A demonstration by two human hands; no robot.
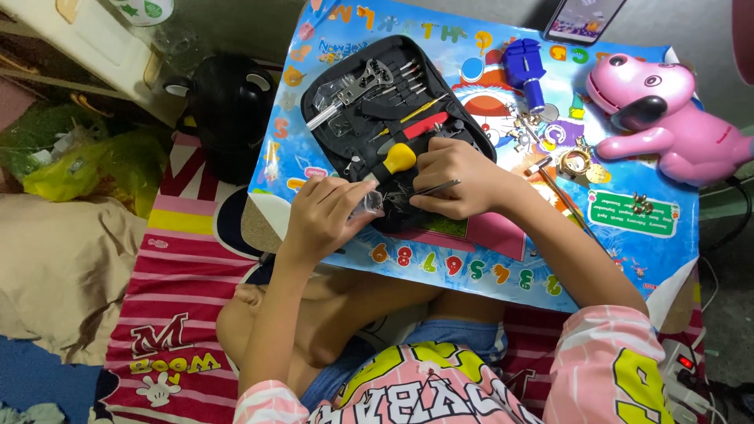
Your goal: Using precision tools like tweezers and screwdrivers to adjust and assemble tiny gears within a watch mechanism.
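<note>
1. Left hand (326, 210) pinches a small clear plastic bag (367, 204) over the open black zip tool case (393, 126).
2. Right hand (455, 179) grips thin metal tweezers (437, 188), tips near the bag.
3. The bag looks light, floppy, slippery; best pinched at its edge.

Your left hand (326, 210) curls in a pinch, fingers bent, forearm bare. Your right hand (455, 177) sits just beside it, fingers closed, wrist angled inward, elbow bent outward.
</note>
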